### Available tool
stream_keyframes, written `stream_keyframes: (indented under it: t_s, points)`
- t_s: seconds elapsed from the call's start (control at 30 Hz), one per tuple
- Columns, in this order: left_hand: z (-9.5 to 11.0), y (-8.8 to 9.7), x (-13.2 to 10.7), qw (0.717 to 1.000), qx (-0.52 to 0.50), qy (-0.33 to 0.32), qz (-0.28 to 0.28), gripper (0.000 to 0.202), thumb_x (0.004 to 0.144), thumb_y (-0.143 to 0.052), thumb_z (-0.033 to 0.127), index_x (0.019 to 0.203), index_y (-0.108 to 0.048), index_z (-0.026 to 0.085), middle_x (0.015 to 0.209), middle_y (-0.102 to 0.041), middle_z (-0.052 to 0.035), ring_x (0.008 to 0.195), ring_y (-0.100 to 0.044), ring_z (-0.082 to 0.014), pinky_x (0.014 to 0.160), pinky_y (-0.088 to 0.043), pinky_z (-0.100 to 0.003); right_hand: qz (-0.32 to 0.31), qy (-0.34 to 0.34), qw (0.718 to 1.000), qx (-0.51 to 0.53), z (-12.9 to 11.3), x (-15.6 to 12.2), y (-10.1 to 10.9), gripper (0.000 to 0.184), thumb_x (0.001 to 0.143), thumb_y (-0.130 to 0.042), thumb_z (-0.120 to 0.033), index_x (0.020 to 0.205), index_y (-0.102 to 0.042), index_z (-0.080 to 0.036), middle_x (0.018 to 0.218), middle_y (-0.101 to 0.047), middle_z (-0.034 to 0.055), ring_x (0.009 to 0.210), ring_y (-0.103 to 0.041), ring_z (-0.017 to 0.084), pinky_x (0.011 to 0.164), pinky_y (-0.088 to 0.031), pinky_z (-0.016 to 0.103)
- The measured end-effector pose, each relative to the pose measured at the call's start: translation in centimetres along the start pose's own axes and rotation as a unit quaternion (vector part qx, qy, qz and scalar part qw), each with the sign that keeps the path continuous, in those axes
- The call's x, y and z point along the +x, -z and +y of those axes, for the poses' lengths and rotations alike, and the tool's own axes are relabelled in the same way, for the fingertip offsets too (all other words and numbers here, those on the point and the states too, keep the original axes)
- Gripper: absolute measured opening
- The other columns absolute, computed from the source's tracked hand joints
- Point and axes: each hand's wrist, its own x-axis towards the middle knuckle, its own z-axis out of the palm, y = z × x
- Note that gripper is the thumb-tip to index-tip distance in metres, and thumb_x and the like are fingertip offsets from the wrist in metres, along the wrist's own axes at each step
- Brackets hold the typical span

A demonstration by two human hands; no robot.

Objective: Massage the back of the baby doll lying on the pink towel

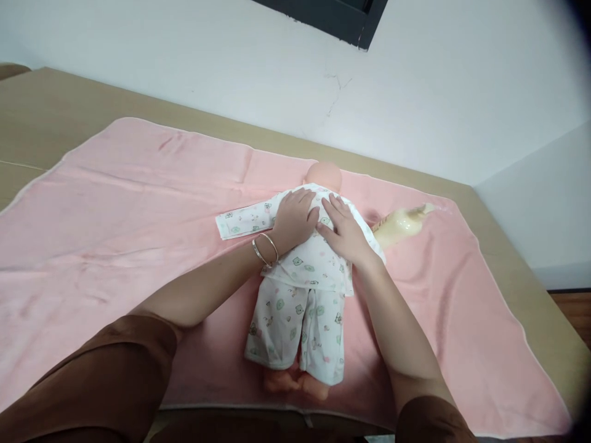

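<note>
A baby doll in white printed pyjamas lies face down on a pink blanket, its head at the far end and its feet toward me. My left hand rests flat on the left side of the doll's upper back, a bracelet at the wrist. Beside it my right hand lies on the right side of the back, fingers spread. Neither hand grips anything. Just past the doll's right side, a baby bottle with pale yellow contents lies on the blanket. The doll's face is hidden.
Under the blanket is a wooden table, its right edge sloping toward me. A white wall with a crack runs along the far side, with a dark frame above. The wall corner is at the right.
</note>
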Motion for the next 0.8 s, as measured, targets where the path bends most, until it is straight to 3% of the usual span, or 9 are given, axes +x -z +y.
stream_keyframes:
  t_s: [0.1,0.2,0.37,0.53,0.6,0.7,0.8]
  points:
    - [-0.7,-0.4,0.4,0.999,-0.029,0.007,-0.027,0.041,0.094,-0.044,0.029,0.130,-0.056,0.014,0.136,-0.060,-0.0138,0.132,-0.051,-0.0278,0.117,-0.034,-0.050,0.013,0.004,1.000,0.014,1.0,0.3,-0.5,0.063,0.099,-0.042,-0.052,0.154,-0.032,-0.024,0.165,-0.020,0.0074,0.154,-0.010,0.027,0.123,-0.017,0.057]
    - [-0.9,-0.3,0.5,0.999,-0.041,-0.005,-0.020,0.040,0.093,-0.045,0.030,0.127,-0.058,0.014,0.132,-0.064,-0.0128,0.128,-0.055,-0.0267,0.116,-0.036,-0.048,0.027,0.001,1.000,-0.003,0.8,0.2,-0.8,0.063,0.099,-0.042,-0.050,0.154,-0.033,-0.020,0.165,-0.019,0.0094,0.154,-0.010,0.028,0.123,-0.018,0.055]
    - [-0.2,0.4,0.2,0.999,-0.012,-0.044,0.016,0.032,0.095,-0.043,0.028,0.112,-0.067,0.014,0.119,-0.070,-0.0136,0.118,-0.061,-0.0267,0.107,-0.045,-0.047,0.075,-0.024,0.995,-0.064,-1.5,-0.4,-0.9,0.055,0.096,-0.046,-0.035,0.147,-0.046,-0.015,0.156,-0.041,0.0133,0.147,-0.034,0.029,0.121,-0.029,0.050]
    - [0.1,0.5,0.1,0.999,-0.004,-0.041,0.021,0.030,0.095,-0.043,0.028,0.105,-0.068,0.015,0.115,-0.071,-0.0133,0.115,-0.063,-0.0273,0.106,-0.046,-0.048,0.123,-0.056,0.989,-0.067,-2.5,-0.7,-1.0,0.047,0.100,-0.032,-0.029,0.138,-0.057,-0.017,0.143,-0.057,0.0103,0.139,-0.047,0.025,0.115,-0.039,0.044]
    - [-0.1,0.3,0.2,0.999,-0.019,-0.030,0.000,0.032,0.094,-0.044,0.027,0.115,-0.065,0.014,0.124,-0.067,-0.0146,0.123,-0.058,-0.0281,0.111,-0.043,-0.049,0.121,-0.057,0.990,-0.049,-1.8,-0.5,-1.1,0.048,0.101,-0.030,-0.031,0.140,-0.054,-0.016,0.145,-0.054,0.0109,0.141,-0.045,0.024,0.117,-0.038,0.045]
    - [-0.5,-0.1,0.5,0.999,-0.019,-0.013,-0.035,0.043,0.093,-0.045,0.027,0.131,-0.056,0.012,0.141,-0.057,-0.0159,0.137,-0.047,-0.0311,0.118,-0.033,-0.053,0.099,-0.054,0.993,-0.034,-0.3,0.0,-1.2,0.054,0.101,-0.032,-0.035,0.147,-0.043,-0.010,0.156,-0.040,0.0152,0.148,-0.032,0.027,0.121,-0.029,0.050]
    - [-0.7,-0.3,0.7,0.999,-0.010,-0.017,-0.042,0.046,0.093,-0.046,0.028,0.135,-0.054,0.009,0.143,-0.054,-0.0177,0.139,-0.044,-0.0329,0.119,-0.031,-0.054,0.078,-0.041,0.995,-0.042,0.5,0.4,-1.2,0.058,0.100,-0.031,-0.035,0.151,-0.035,-0.007,0.159,-0.033,0.0183,0.150,-0.025,0.030,0.122,-0.022,0.054]
